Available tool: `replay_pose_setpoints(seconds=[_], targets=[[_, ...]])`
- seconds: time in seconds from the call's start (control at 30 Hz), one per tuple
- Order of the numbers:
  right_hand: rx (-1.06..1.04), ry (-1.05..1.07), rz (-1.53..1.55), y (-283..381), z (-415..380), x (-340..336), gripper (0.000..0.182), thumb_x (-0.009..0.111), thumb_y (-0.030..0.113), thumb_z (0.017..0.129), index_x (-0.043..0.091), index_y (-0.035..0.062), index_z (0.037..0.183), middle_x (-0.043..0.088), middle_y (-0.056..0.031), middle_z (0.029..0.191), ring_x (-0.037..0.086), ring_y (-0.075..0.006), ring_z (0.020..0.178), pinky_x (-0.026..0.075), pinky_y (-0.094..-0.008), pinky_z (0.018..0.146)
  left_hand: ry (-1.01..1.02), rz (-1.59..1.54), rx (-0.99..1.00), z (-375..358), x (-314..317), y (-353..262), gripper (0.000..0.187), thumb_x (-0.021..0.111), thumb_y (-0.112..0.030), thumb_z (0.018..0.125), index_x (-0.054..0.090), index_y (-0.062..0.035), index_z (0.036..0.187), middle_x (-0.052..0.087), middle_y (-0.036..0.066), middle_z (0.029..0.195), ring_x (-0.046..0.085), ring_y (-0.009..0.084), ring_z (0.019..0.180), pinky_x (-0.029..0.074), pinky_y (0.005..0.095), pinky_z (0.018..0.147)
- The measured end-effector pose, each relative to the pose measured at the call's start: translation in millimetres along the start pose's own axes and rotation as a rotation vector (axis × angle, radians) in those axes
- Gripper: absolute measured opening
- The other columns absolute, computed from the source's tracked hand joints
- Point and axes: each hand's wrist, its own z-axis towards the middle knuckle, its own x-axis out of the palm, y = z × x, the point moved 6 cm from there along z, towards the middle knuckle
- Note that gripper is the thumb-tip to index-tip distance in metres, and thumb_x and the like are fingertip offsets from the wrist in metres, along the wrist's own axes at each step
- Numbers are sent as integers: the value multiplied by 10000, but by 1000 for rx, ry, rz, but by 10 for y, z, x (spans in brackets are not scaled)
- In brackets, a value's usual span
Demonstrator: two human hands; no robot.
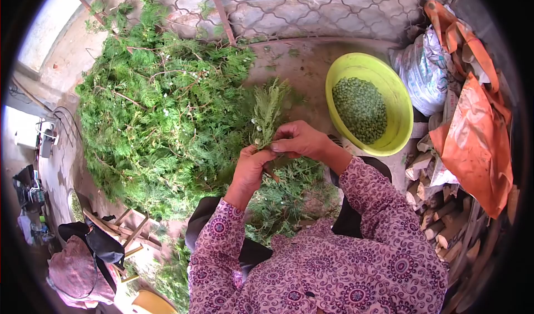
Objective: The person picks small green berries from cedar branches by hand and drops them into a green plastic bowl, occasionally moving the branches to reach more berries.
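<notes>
An evergreen sprig (268,111) with feathery, flat leaves and a few small pale cones stands up from between my two hands. My left hand (251,172) is closed around its lower end. My right hand (303,140) pinches at the sprig's base, thumb against fingers, right beside my left fingertips; whether a cone is in that pinch is hidden. Left of my hands spreads a large heap of cut evergreen branches (161,113), with more cuttings (289,194) between my knees. To the right, a yellow-green basin (401,91) holds many small green cones (360,111).
A wire mesh fence (317,8) runs along the back. At right are a white woven sack (423,72), an orange bag (473,147) and stacked firewood (448,225). Another person in a pink hat (78,266) is at lower left, near a yellow tub (153,303).
</notes>
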Motion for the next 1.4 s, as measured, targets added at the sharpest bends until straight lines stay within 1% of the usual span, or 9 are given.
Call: replay_pose_setpoints(seconds=[0.27, 0.33, 0.43, 0.57, 0.77, 0.83, 0.9, 1.17, 1.4], targets=[[40, 167, 616, 69, -110, 79, 153, 552, 199, 817, 537, 53, 771, 488, 12, 622, 410, -63, 447, 307, -200, 393, 41, -196, -78, -3, -52, 81, 165, 573, -16, 678, 552, -11, 841, 567, 57, 688, 562, 180, 652, 476, 328, 663], [-180, 282, 747, 297, -144, 38, 127, 507, 155, 834, 525, 56, 756, 497, -1, 630, 405, -67, 438, 318, -196, 399, 37, -228, -64, 3, -132, 66, 181, 578, -20, 675, 547, -12, 854, 561, 57, 689, 558, 183, 656, 475, 331, 664], [-365, -112, 609, 472, -220, -466, 72, 507, 112, 810, 533, 46, 796, 525, -19, 663, 444, -73, 486, 348, -205, 419, -5, -241, -77, -14, -77, 24, 180, 585, -30, 691, 542, -12, 865, 566, 60, 737, 555, 174, 690, 472, 318, 664], [-459, -880, -537, 632, -663, -1317, 324, 580, 161, 762, 524, 13, 1044, 589, -107, 879, 571, -180, 768, 455, -256, 686, -16, -139, -51, -51, 28, -73, 218, 600, -54, 732, 541, -23, 939, 540, 9, 723, 518, 115, 665, 430, 254, 642], [-411, -1173, -1346, 579, -872, -1557, 421, 596, 105, 746, 498, 38, 1150, 572, -101, 986, 560, -132, 811, 453, -253, 733, 27, -65, 0, 5, 92, -30, 294, 576, -72, 763, 486, -28, 1039, 517, -5, 763, 483, 81, 645, 440, 223, 574], [-360, -802, -377, 696, -702, -1100, 432, 602, 136, 747, 486, 13, 1145, 546, -134, 1085, 545, -199, 963, 420, -288, 832, 12, -45, -6, 22, 54, 16, 304, 565, -72, 770, 474, -27, 1056, 516, -5, 773, 482, 74, 651, 442, 219, 563], [-531, -584, -187, 789, -560, -618, 361, 596, 101, 748, 516, -2, 1084, 570, -122, 1005, 564, -169, 895, 439, -273, 788, 7, 41, -13, 76, 11, 120, 299, 542, -66, 779, 468, -25, 1066, 518, -4, 780, 499, 73, 682, 452, 236, 579], [-791, -338, -893, 684, -129, 97, 202, 572, 33, 710, 586, 14, 910, 578, -129, 840, 574, -254, 768, 457, -324, 667, 8, 73, -72, 135, 31, 234, 306, 517, -37, 771, 450, -29, 1070, 527, 10, 799, 471, 84, 657, 427, 227, 600], [-693, -315, -906, 521, -140, 66, 186, 553, 56, 671, 589, 36, 853, 573, -116, 808, 551, -300, 767, 444, -380, 668, 36, 19, -103, 64, 40, 188, 321, 483, -9, 759, 454, -39, 1078, 533, 18, 856, 483, 107, 691, 422, 252, 645]])
